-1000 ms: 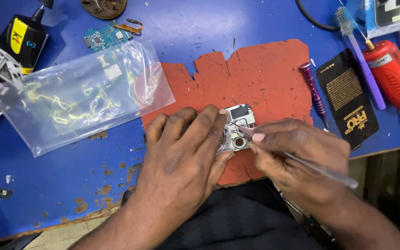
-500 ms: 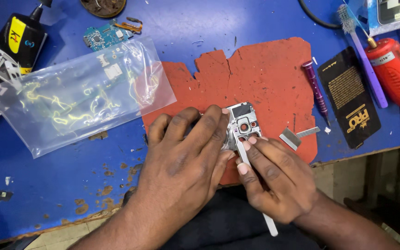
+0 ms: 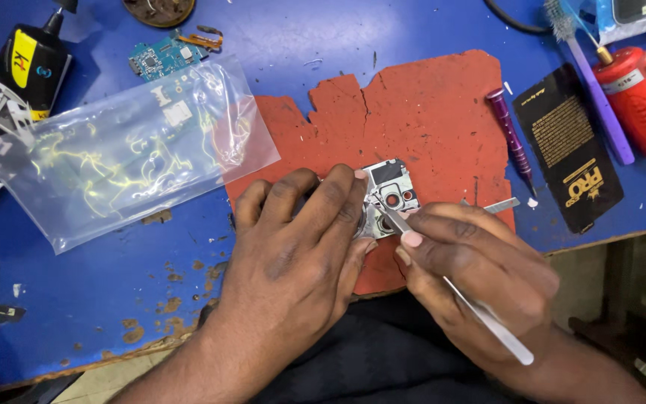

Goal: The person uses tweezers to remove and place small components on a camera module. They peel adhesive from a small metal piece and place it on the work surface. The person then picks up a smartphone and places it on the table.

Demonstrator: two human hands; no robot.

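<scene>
a clear plastic bag (image 3: 132, 150) lies left of the red mat (image 3: 428, 112). a purple screwdriver (image 3: 512, 140) and black card (image 3: 568, 146) lie to the mat's right.

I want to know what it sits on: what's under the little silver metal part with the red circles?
The silver part lies on a ragged red mat on the blue table. The left hand covers its left edge, so that bit stays hidden.

hands: 2 on my feed, left hand (image 3: 293, 254) + right hand (image 3: 480, 269)
tweezers (image 3: 443, 277): 1
camera module (image 3: 390, 196): 1
plastic bag (image 3: 136, 150): 1
screwdriver (image 3: 514, 142): 1
circuit board (image 3: 160, 60): 1
</scene>
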